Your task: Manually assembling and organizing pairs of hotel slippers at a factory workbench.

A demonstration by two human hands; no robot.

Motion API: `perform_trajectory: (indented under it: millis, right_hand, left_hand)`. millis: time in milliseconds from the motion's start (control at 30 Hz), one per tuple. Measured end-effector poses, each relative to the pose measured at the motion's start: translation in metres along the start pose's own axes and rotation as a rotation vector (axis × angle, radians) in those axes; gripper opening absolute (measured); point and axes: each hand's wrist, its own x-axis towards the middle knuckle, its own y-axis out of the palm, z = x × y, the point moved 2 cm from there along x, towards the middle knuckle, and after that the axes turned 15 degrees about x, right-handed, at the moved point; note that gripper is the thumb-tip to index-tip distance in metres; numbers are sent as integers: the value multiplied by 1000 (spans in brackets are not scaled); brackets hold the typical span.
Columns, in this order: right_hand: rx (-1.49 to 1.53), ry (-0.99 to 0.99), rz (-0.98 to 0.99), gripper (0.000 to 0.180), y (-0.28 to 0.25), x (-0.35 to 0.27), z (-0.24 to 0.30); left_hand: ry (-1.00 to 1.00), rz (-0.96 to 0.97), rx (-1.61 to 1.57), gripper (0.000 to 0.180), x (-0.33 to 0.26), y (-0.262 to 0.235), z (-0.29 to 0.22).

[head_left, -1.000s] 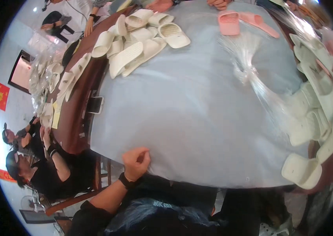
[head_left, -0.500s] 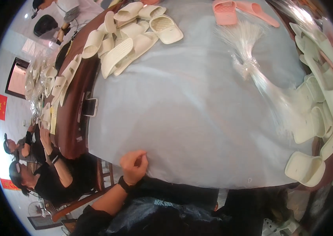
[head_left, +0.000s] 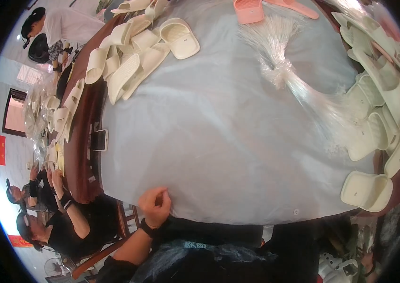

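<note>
My left hand [head_left: 155, 207] rests at the near edge of the grey-covered table [head_left: 218, 155], its fingers curled in and the thumb bent round toward them. Nothing shows in its grasp. A dark band circles that wrist. At the lower right rim, a small, partly hidden hand with a dark wristband [head_left: 369, 270] appears beside a white object with holes [head_left: 336, 269]; whether it is my right hand, I cannot tell. Its fingers are unclear. Farther up that side, a pale green slide sandal [head_left: 366, 191] lies at the table's right corner.
Cream slide sandals [head_left: 138, 70] are heaped at the far left. Pink sandals [head_left: 249, 10] lie at the far edge. A tied bundle of clear plastic strands [head_left: 299, 87] stretches toward piled green sandals [head_left: 384, 94]. A phone [head_left: 101, 140] lies left. A co-worker [head_left: 70, 231] sits at left.
The view has shifted a little, so the far sandals appear farther left. My left hand keeps its curled pose. The wristbanded hand and white object now show at the lower right.
</note>
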Motion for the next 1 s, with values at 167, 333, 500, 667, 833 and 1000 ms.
perform_trajectory:
  millis: [167,333,500,667,833,1000]
  right_hand:
    - [3,-16,2,43,6,-20,-3]
    - [-13,-51,1,43,3,-36,1]
    - [-75,-104,5,42,-17,-53,5]
    - [-169,-169,-4,42,-45,-66,15]
    - [-269,-240,-23,42,-69,-74,34]
    - [-365,-280,-49,42,-92,-89,44]
  left_hand:
    - [60,-37,17,8,3,-2,-3]
    - [-19,-18,-18,11,1,-2,-2]
    - [-49,-30,-79,12,2,-4,0]
    - [22,-21,-197,8,7,-5,3]
    - [18,-51,-324,8,8,-10,8]
    - [-26,301,-661,16,16,-24,28]
